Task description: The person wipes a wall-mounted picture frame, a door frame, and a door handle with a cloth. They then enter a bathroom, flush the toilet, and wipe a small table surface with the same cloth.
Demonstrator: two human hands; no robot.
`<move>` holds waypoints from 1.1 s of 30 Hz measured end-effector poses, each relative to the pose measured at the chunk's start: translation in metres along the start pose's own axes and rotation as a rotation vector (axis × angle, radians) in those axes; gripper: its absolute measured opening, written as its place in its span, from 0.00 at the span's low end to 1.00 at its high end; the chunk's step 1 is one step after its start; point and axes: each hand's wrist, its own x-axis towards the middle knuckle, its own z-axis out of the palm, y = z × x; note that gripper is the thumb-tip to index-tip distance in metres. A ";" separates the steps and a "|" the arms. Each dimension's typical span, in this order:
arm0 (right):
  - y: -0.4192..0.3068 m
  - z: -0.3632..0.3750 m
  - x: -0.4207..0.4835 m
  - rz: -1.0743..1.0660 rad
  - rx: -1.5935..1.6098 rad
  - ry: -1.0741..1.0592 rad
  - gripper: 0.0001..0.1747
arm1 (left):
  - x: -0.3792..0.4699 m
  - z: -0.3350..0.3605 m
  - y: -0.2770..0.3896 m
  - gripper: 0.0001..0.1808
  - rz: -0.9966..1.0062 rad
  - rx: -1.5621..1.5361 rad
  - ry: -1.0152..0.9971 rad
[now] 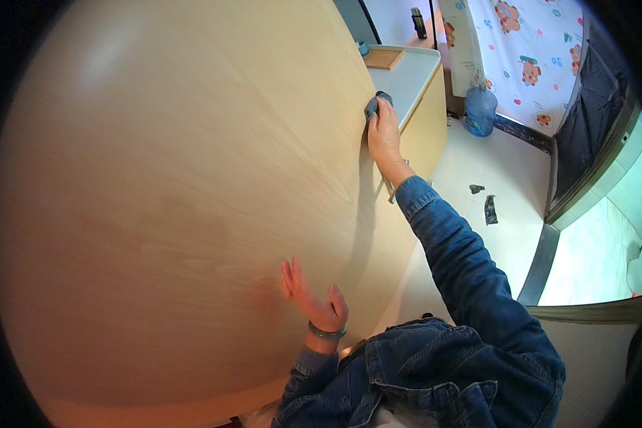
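My right hand (pixel 385 134) grips a dark grey-blue cloth (pixel 373 108) and presses it against the far right edge of a large light wood-grain panel (pixel 192 187). The panel fills the left half of the view; it may be the side or door of a wardrobe. Lower down, my left hand (pixel 313 302) is raised with its fingers apart, holding nothing. A bangle (pixel 327 333) circles that wrist. Whether the left fingertips touch the panel cannot be told.
Beyond the panel stands a wooden cabinet (pixel 425 123) with a pale top (pixel 406 80), bearing a wooden board (pixel 384 58). A blue water jug (pixel 480 111) is on the floor near a bear-print curtain (pixel 529 59). Black scraps (pixel 490 209) lie on the tiles. A dark thermos (pixel 418 23) stands farther back.
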 end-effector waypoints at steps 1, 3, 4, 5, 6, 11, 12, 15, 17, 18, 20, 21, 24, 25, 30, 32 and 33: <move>0.000 -0.005 -0.003 0.033 -0.002 -0.030 0.19 | 0.001 0.001 0.000 0.36 0.032 -0.008 0.005; -0.003 -0.016 -0.004 0.052 -0.014 -0.092 0.19 | 0.000 0.002 -0.001 0.36 0.076 -0.029 0.025; -0.003 -0.021 -0.002 0.064 0.001 -0.135 0.19 | 0.000 0.002 -0.003 0.36 0.089 -0.031 0.024; -0.003 -0.027 -0.001 0.060 0.020 -0.118 0.19 | -0.002 0.000 -0.005 0.36 0.092 -0.038 0.022; -0.003 -0.031 -0.001 0.088 0.026 -0.142 0.19 | -0.003 -0.002 -0.007 0.36 0.100 -0.052 0.026; -0.010 -0.028 -0.031 -0.200 -0.182 -0.055 0.21 | -0.011 -0.010 -0.013 0.35 0.001 -0.070 -0.013; -0.013 -0.025 -0.041 -0.190 -0.184 -0.048 0.21 | -0.011 -0.010 -0.014 0.35 -0.026 -0.083 -0.026; -0.020 -0.029 -0.079 -0.186 -0.218 -0.079 0.21 | -0.010 -0.012 -0.015 0.34 -0.031 -0.097 -0.030; -0.023 -0.038 -0.099 -0.077 -0.125 -0.158 0.21 | -0.009 -0.014 -0.016 0.34 0.000 -0.113 -0.034; -0.022 -0.044 -0.105 -0.016 -0.088 -0.198 0.21 | -0.009 -0.014 -0.018 0.34 0.010 -0.130 -0.031; -0.016 -0.054 -0.103 0.101 -0.072 -0.304 0.21 | -0.010 -0.016 -0.020 0.34 0.013 -0.128 -0.047; -0.010 -0.056 -0.098 0.005 -0.060 -0.202 0.21 | -0.011 -0.017 -0.021 0.34 0.014 -0.130 -0.053; 0.010 -0.049 -0.067 -0.055 -0.096 -0.102 0.22 | -0.017 -0.017 -0.021 0.34 -0.035 -0.171 -0.085; 0.016 -0.041 -0.058 -0.038 -0.117 -0.109 0.23 | -0.018 -0.017 -0.020 0.34 -0.037 -0.172 -0.097; 0.033 -0.043 -0.070 0.228 -0.292 -0.375 0.27 | -0.020 -0.008 -0.016 0.33 -0.040 -0.233 -0.122; 0.039 -0.047 -0.078 0.139 -0.386 -0.380 0.26 | -0.019 -0.006 -0.013 0.33 -0.063 -0.233 -0.152; 0.043 -0.047 -0.080 0.112 -0.435 -0.382 0.26 | -0.018 -0.005 -0.012 0.33 -0.082 -0.242 -0.162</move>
